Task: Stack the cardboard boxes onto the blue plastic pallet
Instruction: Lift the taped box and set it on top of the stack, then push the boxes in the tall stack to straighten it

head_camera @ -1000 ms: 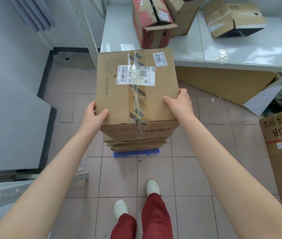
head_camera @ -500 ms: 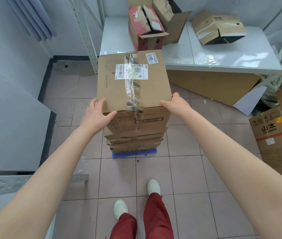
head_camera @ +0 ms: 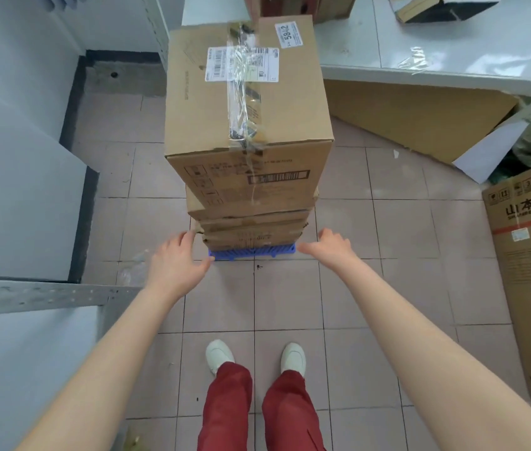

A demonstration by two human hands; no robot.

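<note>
Several brown cardboard boxes (head_camera: 251, 219) stand stacked on the low blue plastic pallet (head_camera: 252, 251) on the tiled floor (head_camera: 290, 297), just in front of the person's white shoes (head_camera: 220, 354). Topmost is a large taped brown carton (head_camera: 244, 109), its lid crossed by wrinkled clear tape and white barcode labels, overhanging the flatter, dented boxes beneath. Both arms reach forward: the left hand (head_camera: 176, 262) and the right hand (head_camera: 330, 247) hang empty beside the pallet's ends, fingers loosely spread and grasping nothing.
</note>
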